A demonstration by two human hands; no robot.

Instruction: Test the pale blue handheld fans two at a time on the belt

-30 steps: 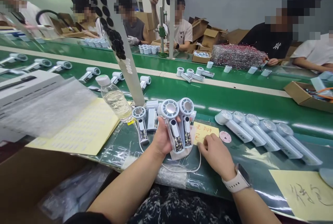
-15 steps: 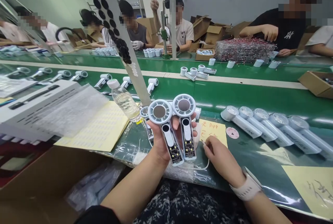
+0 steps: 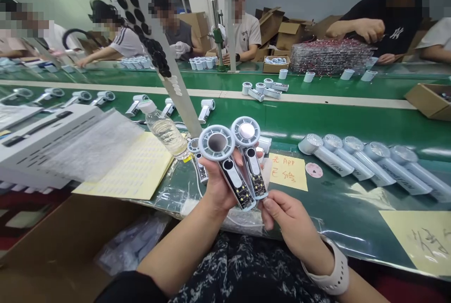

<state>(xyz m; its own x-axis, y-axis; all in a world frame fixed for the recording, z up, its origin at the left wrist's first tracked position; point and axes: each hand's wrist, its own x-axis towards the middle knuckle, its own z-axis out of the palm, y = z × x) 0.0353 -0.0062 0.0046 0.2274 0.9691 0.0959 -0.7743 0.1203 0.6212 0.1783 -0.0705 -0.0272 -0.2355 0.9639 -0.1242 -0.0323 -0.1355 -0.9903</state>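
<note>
Up from the green belt, the right hand (image 3: 292,228) now has its fingers pinched together, just beside two white handheld fans (image 3: 233,176) gripped by the curled left hand (image 3: 216,185).

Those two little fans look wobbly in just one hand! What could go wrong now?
The left hand grips two opened handheld fans alone, so one might slip and fall. Their bare circuit boards could get bumped. The water bottle sits close by, so if it tipped and leaked, water might reach them.
</note>
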